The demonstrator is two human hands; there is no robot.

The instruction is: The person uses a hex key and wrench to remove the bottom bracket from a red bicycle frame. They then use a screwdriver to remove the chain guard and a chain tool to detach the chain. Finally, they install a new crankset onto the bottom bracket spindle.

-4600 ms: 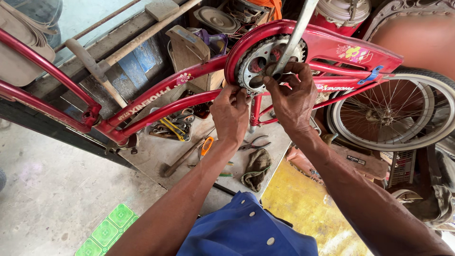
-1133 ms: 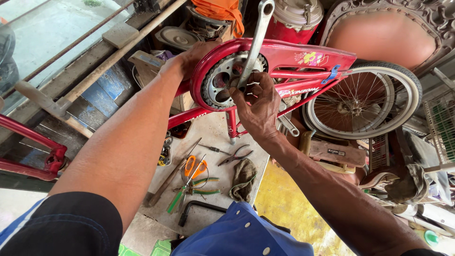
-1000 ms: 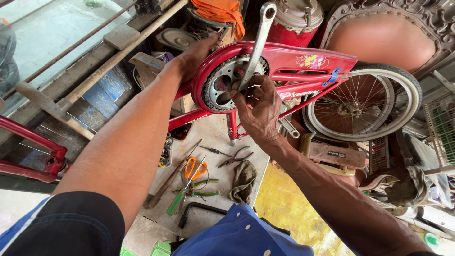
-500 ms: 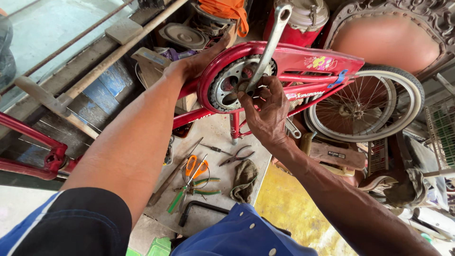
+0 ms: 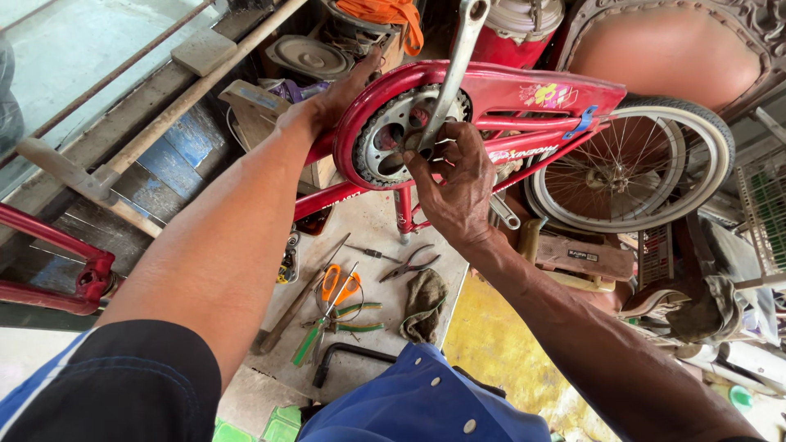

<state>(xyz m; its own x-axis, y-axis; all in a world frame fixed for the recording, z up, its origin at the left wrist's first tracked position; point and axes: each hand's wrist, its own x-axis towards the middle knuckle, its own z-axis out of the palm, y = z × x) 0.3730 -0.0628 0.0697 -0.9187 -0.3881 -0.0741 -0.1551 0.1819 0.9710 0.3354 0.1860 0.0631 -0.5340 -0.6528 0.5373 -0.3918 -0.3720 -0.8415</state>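
A person's right hand pinches at the chainring hub beside the stiff steel crank arm; the left hand braces the rigid red chain guard.

Tools spread on a pale board on the floor

The board carries pliers, a small screwdriver, orange-handled snips, green-handled pliers, a hammer, a black bent bar and a rag.

Orange-handled scissors, pliers, grey rag, green-handled screwdriver
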